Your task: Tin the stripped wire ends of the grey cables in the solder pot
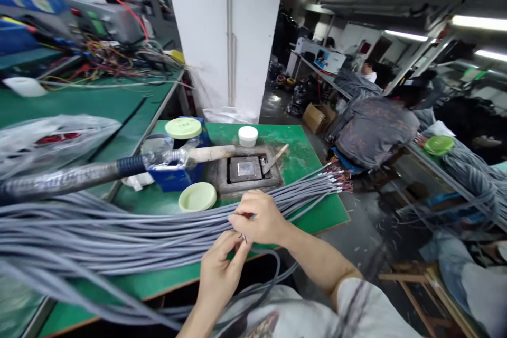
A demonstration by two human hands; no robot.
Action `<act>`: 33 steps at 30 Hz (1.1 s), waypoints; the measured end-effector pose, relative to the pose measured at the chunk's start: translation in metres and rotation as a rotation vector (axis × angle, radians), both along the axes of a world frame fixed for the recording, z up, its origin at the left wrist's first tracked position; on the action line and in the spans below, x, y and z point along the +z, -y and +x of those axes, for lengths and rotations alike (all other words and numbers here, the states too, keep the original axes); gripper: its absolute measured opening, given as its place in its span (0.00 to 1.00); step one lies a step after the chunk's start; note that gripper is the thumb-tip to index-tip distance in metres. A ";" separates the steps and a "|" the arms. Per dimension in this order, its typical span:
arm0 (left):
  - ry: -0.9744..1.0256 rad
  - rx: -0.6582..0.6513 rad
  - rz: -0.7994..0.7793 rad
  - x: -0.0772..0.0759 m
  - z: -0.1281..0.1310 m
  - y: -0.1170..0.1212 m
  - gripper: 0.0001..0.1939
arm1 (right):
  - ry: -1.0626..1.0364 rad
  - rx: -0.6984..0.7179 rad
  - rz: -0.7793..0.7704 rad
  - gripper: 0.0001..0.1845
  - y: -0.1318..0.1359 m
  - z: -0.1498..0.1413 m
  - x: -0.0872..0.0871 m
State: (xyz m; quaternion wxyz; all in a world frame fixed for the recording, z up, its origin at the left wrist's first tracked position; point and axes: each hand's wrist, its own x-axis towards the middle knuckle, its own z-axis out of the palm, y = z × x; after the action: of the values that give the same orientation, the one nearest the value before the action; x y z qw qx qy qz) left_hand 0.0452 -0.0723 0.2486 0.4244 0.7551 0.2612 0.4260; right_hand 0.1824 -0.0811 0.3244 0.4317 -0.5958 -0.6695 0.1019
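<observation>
fine wires (244, 237), dark and pale, stick out at the fingertips of your left hand (222, 266), above the near edge of the green bench (312, 224). your left thumb and forefinger are pressed together on them, with almost no gap. your right hand (259, 217) is curled just above, thumb and forefinger near to each other; whether they also grip the wires, i cannot tell, because the fingers hide it.

beside your hands, a thick bundle of grey cables (158, 229) runs along the near edge toward the right edge. there, many ends are already opened, and their coloured cores (343, 180) reach a little past this edge. so, in my judgement, the outer covering is done on these ends, while the work on the single wires seems to be in the middle. how many ends are left, i cannot count.

behind the bundle, the square metal pot (234, 184) sits about the middle of the bench, with a pale green lid (197, 197) near its left side. the white tub (247, 136) stands close to the far edge.
</observation>
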 end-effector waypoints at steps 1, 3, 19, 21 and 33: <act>-0.022 -0.016 0.013 0.001 -0.001 0.001 0.07 | -0.057 0.000 -0.010 0.17 -0.001 0.000 0.000; -0.066 -0.043 0.007 0.002 -0.002 0.002 0.08 | -0.196 -0.004 -0.050 0.18 -0.004 0.000 -0.001; 0.255 -0.286 -0.709 -0.003 -0.004 0.004 0.15 | -0.615 0.030 -0.214 0.09 -0.005 0.037 -0.007; 0.316 -0.315 -0.759 -0.008 -0.005 0.004 0.15 | -0.487 0.154 -0.373 0.06 -0.003 0.033 -0.007; 0.519 -0.330 -0.874 -0.020 -0.009 0.004 0.14 | -0.534 0.119 -0.301 0.08 -0.012 0.001 -0.024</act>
State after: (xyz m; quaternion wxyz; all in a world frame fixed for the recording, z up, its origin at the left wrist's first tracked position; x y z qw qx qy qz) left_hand 0.0366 -0.0764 0.2289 0.8113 0.4088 0.1786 0.3778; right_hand 0.1838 -0.0689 0.3008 0.4922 -0.5651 -0.5437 0.3779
